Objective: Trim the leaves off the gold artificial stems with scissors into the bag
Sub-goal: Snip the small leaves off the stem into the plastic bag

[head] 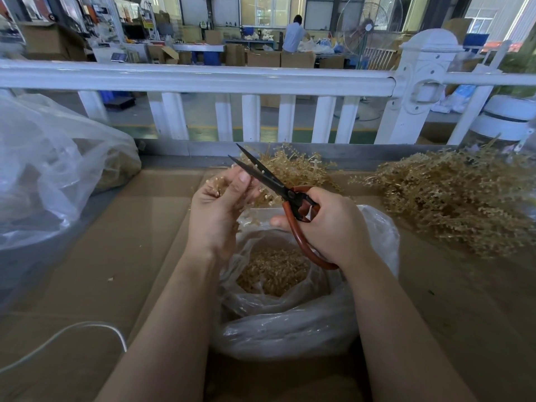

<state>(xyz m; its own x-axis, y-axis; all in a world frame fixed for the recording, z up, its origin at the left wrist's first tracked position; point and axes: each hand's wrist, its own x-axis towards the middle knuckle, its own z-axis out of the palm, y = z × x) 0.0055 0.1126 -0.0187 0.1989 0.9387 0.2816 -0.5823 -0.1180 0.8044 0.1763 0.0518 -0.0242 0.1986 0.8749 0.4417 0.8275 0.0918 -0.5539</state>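
Right hand (327, 224) grips my part-open scissors (269, 181) at the gold stem (255, 198) pinched in my left hand (217, 204) over the bag (290, 285) mid-worktop; closing the blades comes next, I judge.

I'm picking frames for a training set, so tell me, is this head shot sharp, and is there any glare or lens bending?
Head view: the scissors, both hands and the bag are sharp; the white railing bows from wide-angle distortion; soft glare sits on the large plastic bag at left; the far windows are blown out; shadows stay faint.
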